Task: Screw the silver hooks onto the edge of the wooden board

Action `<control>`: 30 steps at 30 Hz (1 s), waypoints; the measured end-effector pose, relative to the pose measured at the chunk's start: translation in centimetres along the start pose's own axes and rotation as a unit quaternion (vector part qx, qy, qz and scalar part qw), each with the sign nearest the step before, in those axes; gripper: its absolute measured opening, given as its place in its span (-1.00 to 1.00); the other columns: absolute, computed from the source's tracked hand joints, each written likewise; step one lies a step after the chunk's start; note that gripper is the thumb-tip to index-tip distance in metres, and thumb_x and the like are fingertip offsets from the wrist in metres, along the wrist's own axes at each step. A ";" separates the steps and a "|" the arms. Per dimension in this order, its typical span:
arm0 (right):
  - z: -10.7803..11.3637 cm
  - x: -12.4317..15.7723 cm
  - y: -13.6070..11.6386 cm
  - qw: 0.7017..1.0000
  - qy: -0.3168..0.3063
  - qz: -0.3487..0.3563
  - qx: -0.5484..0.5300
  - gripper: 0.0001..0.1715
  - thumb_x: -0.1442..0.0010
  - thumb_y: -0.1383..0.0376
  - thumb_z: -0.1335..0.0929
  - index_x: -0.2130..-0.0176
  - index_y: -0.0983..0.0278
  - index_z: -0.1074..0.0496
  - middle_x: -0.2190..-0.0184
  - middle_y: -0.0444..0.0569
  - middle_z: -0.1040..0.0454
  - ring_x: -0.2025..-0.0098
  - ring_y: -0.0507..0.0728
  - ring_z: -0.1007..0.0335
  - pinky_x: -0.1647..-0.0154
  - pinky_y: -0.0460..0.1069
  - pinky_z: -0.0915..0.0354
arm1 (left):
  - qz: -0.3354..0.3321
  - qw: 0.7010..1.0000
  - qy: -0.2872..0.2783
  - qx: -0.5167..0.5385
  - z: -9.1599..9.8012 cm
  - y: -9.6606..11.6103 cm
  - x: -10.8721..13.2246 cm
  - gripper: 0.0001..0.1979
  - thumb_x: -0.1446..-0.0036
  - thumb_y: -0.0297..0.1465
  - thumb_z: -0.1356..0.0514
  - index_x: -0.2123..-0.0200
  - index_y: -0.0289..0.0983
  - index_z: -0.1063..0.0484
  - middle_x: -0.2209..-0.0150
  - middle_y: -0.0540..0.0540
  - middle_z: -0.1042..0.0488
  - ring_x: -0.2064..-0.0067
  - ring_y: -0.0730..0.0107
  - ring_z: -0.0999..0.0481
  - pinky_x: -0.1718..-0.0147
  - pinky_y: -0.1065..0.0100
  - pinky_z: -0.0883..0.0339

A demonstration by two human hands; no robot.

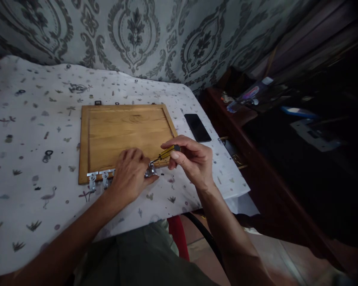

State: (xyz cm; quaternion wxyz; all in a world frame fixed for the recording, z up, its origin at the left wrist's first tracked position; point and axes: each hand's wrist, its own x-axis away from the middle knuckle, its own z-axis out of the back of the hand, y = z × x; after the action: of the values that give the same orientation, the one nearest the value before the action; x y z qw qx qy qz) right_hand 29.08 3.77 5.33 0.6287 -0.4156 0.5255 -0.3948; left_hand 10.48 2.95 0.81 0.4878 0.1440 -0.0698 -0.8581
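Note:
A wooden cabinet door panel [125,131] lies flat on a table covered with a white patterned cloth [32,131]. Metal hinges [97,178] are fixed along its near edge. My left hand [130,174] rests closed over one metal hinge [150,171] at the panel's near right corner, pressing it in place. My right hand [191,159] pinches a small yellow-and-black screwdriver [166,152], whose tip points down-left toward that hinge beside my left hand.
A black phone [197,127] lies on the cloth right of the panel. A dark wooden shelf [241,115] with small items stands at the right, beyond the table edge. A red stool part [177,234] shows under the table. Patterned wallpaper [137,35] backs the table.

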 end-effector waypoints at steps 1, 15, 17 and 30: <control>-0.1 0.0 0.0 1.000 0.005 -0.002 0.006 -0.71 -0.16 0.05 -0.54 0.25 0.20 -0.63 0.31 -0.12 -0.62 0.61 -0.09 -0.40 0.57 -0.11 -0.39 | 0.001 1.000 0.000 0.000 0.0 0.0 0.0 -0.67 -0.17 -0.16 -0.39 0.14 -0.29 -0.56 0.12 -0.21 -0.50 -0.04 -0.05 -0.40 -0.02 0.01 -0.30; 0.2 0.2 -0.1 0.999 -0.035 -0.021 -0.012 -0.64 -0.19 0.09 -0.53 0.05 0.17 -0.61 0.19 -0.08 -0.66 0.54 -0.06 -0.49 0.45 -0.09 -0.50 | 0.001 1.000 0.007 0.009 0.0 0.1 0.1 -0.71 -0.17 -0.18 -0.39 0.17 -0.26 -0.57 0.14 -0.20 -0.49 -0.01 -0.03 -0.39 0.01 0.02 -0.29; 0.2 0.3 -0.2 0.999 -0.028 -0.021 -0.004 -0.66 -0.19 0.08 -0.53 0.07 0.16 -0.63 0.20 -0.08 -0.65 0.55 -0.06 -0.47 0.45 -0.07 -0.51 | 0.003 1.000 0.007 0.008 0.0 0.1 0.0 -0.71 -0.16 -0.18 -0.39 0.17 -0.26 -0.57 0.14 -0.19 -0.49 -0.01 -0.03 -0.39 0.01 0.03 -0.29; -0.8 -0.1 0.4 0.998 0.028 0.035 0.032 -0.65 -0.10 0.05 -0.57 0.33 0.21 -0.51 0.42 -0.19 -0.56 0.62 -0.08 -0.40 0.63 -0.13 -0.35 | 0.003 1.000 0.006 0.024 -0.1 0.1 0.1 -0.69 -0.19 -0.19 -0.38 0.08 -0.23 -0.56 0.11 -0.18 -0.49 -0.04 -0.02 -0.38 -0.03 0.01 -0.28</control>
State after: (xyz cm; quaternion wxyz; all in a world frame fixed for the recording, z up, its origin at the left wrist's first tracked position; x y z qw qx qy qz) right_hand 28.33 3.93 4.87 0.6403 -0.3657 0.5442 -0.4003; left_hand 10.54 2.85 0.67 0.4873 0.1606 -0.0878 -0.8538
